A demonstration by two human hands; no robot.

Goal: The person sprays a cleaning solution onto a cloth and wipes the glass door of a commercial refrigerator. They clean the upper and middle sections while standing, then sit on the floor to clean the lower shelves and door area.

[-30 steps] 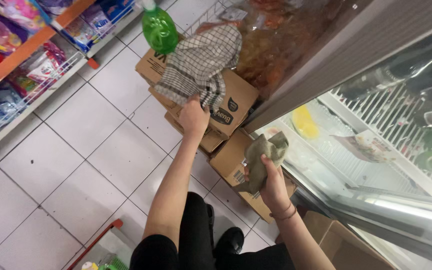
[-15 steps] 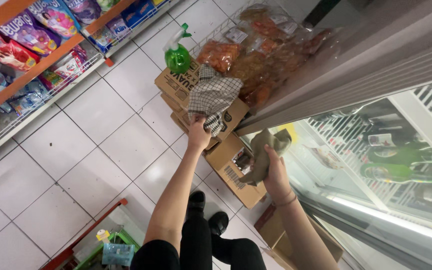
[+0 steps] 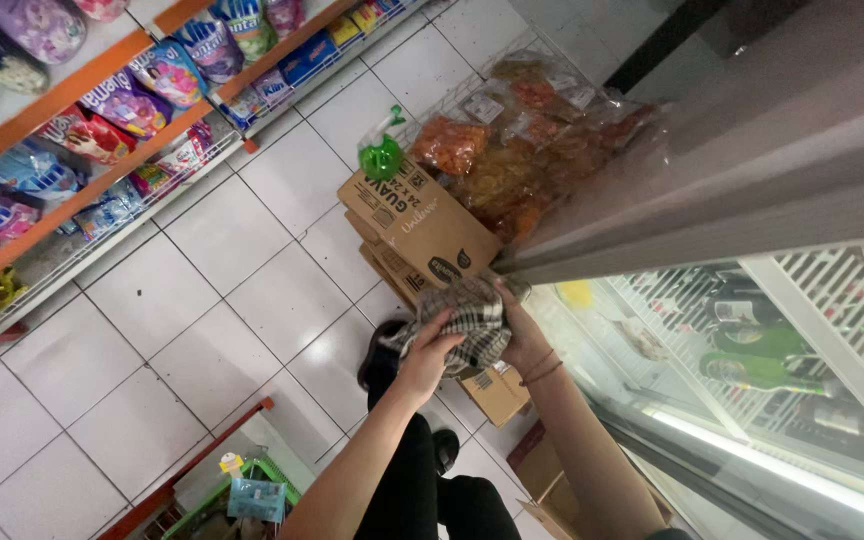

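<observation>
My left hand [image 3: 428,358] grips a grey checked cloth [image 3: 470,322] from the left. My right hand [image 3: 522,338] holds the same cloth from the right, a thin band on its wrist. The bunched cloth hangs between both hands, just below the lower corner of the open fridge door [image 3: 742,170]. A green spray bottle [image 3: 380,155] stands on the stacked cardboard boxes [image 3: 417,225] beyond the cloth.
Bottles [image 3: 752,345] lie on wire shelves inside the fridge at right. Bagged snacks [image 3: 532,130] fill a wire rack behind the boxes. Store shelves [image 3: 102,130] with packets line the left. A green basket [image 3: 242,495] sits on the tiled floor below.
My left hand lifted the checked cloth off the boxes and brought it to my right hand, which now grips it too. The olive cloth seen earlier in my right hand is out of sight.
</observation>
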